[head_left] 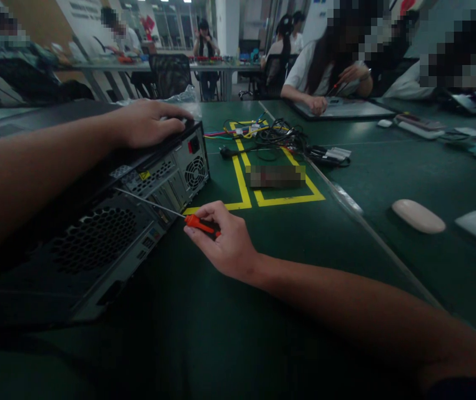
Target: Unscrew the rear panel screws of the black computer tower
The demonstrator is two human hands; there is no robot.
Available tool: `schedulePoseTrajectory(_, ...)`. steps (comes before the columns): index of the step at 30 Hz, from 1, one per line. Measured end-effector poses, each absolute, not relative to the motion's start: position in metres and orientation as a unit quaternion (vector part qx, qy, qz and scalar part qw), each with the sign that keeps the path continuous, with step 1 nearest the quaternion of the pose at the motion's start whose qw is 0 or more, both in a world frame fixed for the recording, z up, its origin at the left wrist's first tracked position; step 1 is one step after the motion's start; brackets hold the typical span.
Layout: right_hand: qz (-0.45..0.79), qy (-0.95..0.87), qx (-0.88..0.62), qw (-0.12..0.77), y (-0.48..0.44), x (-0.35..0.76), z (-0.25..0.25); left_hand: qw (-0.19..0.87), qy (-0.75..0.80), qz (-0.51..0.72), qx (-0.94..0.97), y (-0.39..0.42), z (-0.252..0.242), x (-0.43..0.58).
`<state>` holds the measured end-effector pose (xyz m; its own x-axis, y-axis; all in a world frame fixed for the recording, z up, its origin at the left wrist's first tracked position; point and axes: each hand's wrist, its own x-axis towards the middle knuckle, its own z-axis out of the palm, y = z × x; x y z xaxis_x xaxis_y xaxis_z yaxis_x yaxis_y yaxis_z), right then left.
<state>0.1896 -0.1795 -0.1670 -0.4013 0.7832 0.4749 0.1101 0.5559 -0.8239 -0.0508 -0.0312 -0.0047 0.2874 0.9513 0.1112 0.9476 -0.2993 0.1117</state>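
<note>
A black computer case (154, 194) lies at the left of the green table, its metal rear panel with vents, a fan grille and ports turned toward the right. My left hand (154, 122) rests flat on top of the case near its far corner, fingers stretched out. In my right hand (225, 239) is a screwdriver (198, 222) with an orange and black handle, gripped between thumb and fingers. Its long thin shaft points left, and the tip meets the rear panel near the upper edge, beside a yellow warning label (144, 175). Whether a screw sits under the tip I cannot tell.
Bundled cables (281, 133) with a black plug lie beyond the case, near yellow tape markings (244, 189) and a blurred-out object (277, 176). A pale rounded mouse-like object (418, 216) lies at right. Across the table a person (321, 72) works over a flat panel (354, 109).
</note>
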Motion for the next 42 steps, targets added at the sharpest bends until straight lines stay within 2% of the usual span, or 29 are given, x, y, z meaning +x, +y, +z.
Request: schedulePoseTrajectory(42,0.329,-0.786,-0.293,0.434,-0.18,0.192,-0.164,0.005,0.584,0.083,0.808,-0.028,-0.006,-0.049)
